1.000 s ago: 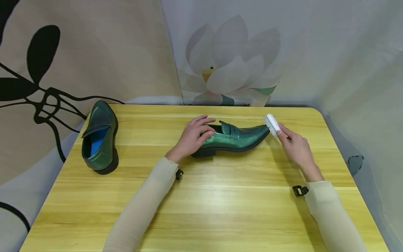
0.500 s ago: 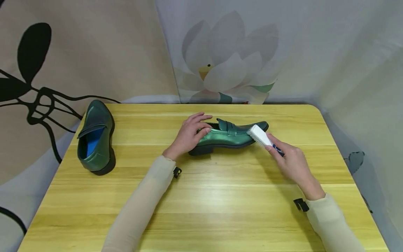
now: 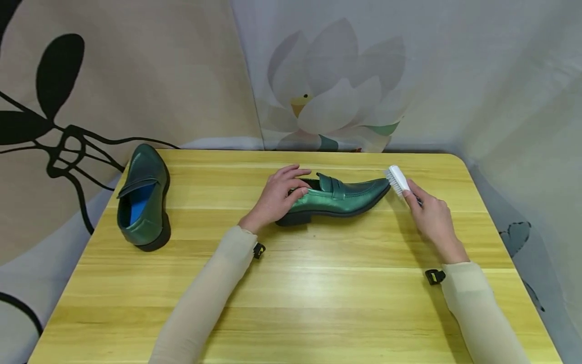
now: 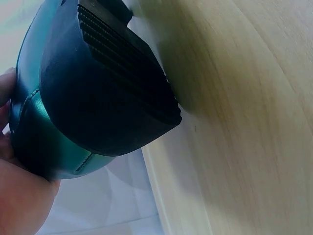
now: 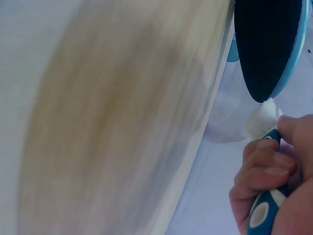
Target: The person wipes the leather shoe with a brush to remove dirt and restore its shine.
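The green shoe (image 3: 341, 198) is positioned toward 12 o'clock on the table (image 3: 318, 303). Its heel end is gripped by the partly closed left hand (image 3: 282, 193). At its toe, a brush (image 3: 397, 179) is held in the curled fingers of the right hand (image 3: 431, 215). A second shoe (image 3: 144, 197) is placed at 9 o'clock.

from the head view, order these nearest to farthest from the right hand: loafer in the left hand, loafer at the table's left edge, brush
1. White-headed brush: gripped in the right hand.
2. Held green loafer: left of the brush, toe toward it.
3. Other green loafer: at the left edge of the table.
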